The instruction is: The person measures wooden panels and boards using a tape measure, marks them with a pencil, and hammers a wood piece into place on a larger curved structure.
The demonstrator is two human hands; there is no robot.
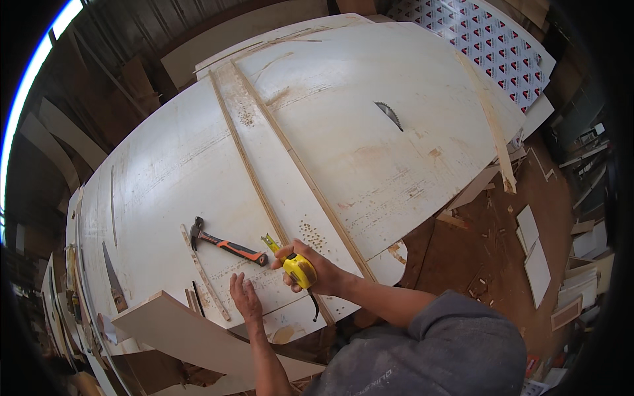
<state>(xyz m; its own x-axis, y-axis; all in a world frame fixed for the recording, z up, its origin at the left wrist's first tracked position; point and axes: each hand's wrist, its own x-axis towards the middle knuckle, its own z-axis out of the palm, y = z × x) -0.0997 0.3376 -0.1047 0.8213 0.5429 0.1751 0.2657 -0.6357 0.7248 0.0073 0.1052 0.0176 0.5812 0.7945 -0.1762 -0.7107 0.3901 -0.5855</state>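
Observation:
My right hand (317,272) grips a yellow tape measure (299,271) over the near part of a large white table (370,185). A short length of yellow blade sticks out of its case toward the far left, and a black strap hangs from it. My left hand (246,298) is open and holds nothing, its fingers stretched out over the table's near edge. Just beyond it lies a claw hammer (231,247) with an orange and black handle. A narrow wooden strip (205,274) and a thin dark stick (199,298) rest left of that hand.
A white board (191,330) leans at the near edge. Two long wooden strips (247,158) cross the table, with small brass-coloured pieces (310,234) between them. A toothed saw blade (389,116) pokes up through the tabletop. A handsaw (114,280) lies at left; offcuts (538,274) litter the floor.

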